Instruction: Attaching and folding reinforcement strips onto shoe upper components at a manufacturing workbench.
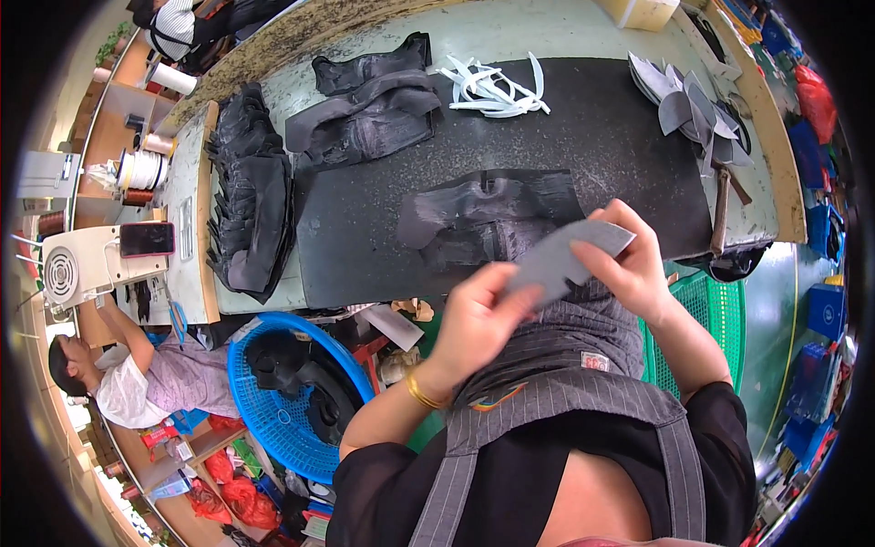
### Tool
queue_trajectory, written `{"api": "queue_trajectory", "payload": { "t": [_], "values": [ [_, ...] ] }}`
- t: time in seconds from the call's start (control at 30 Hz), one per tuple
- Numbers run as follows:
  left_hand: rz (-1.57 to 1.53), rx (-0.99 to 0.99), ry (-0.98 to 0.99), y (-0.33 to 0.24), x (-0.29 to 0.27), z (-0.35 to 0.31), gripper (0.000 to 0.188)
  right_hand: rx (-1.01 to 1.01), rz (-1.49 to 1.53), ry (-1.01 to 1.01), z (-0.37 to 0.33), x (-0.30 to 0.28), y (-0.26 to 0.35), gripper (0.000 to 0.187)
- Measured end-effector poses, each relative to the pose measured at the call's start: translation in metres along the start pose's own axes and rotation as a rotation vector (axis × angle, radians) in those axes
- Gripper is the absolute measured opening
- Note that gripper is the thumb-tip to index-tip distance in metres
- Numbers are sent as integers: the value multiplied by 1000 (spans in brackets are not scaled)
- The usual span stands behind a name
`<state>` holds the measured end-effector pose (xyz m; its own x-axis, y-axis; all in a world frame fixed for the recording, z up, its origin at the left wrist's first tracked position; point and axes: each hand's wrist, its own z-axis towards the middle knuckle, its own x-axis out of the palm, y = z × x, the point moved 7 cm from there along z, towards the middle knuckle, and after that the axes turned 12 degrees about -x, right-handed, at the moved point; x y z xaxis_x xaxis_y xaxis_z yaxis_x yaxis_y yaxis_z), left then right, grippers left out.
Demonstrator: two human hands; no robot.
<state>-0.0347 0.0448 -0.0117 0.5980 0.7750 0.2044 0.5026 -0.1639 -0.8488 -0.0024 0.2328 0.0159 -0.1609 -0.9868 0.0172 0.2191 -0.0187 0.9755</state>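
Your left grip pinched – thumb stretched toward right, fingers curled, back of it turned up. Your right grip pinched too, thumb angled up and left, fingers bent behind, set slightly farther from your torso than left one. Your left forearm slants up and right, left wrist nearly straight; your right forearm slants up and left. Both arms bent – grips near each other, apart, ahead of you.
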Motion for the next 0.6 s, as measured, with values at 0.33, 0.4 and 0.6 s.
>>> {"api": "queue_trajectory", "payload": {
  "t": [0.33,0.4,0.6],
  "values": [
    [281,161,-459,-5,-86,12,27,40,-481,114,14,46,-28,25],
    [362,202,-457,-7,-84,10,29,63,-439,115,11,45,-32,24],
    [326,233,-401,-6,-86,11,26,-8,-481,143,8,50,-28,22]
  ]
}}
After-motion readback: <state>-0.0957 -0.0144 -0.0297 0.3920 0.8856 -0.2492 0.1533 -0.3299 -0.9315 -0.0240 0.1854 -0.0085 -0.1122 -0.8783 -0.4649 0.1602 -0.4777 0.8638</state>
